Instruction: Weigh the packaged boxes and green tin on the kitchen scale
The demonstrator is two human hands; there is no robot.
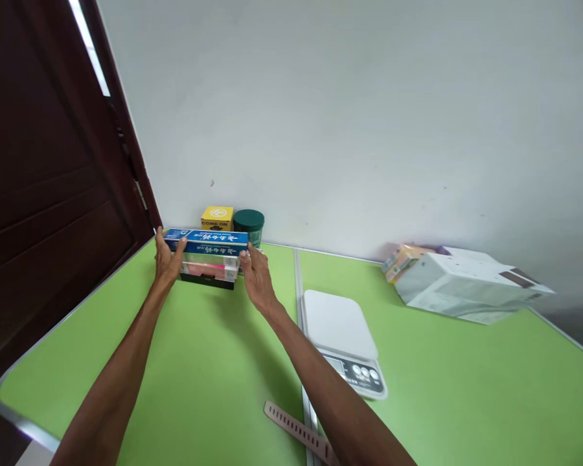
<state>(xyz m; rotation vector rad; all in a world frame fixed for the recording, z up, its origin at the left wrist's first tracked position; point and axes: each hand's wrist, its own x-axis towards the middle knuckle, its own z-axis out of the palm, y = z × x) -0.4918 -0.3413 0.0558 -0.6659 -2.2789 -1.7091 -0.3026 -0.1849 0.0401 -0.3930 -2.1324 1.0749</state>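
A long blue toothpaste box lies level on top of a small stack of boxes near the wall. My left hand grips its left end, and my right hand holds the right end, thumb on the near side. Beneath it are a pale box, a pink box and a black one at the bottom. Just behind stand a yellow box and a tub with a dark green lid. Whether the blue box rests fully on the stack I cannot tell.
A white kitchen scale sits right of the table seam. Under my right forearm lies a pink watch strap. Farther right are a white box and a small orange box. A dark door borders the green table.
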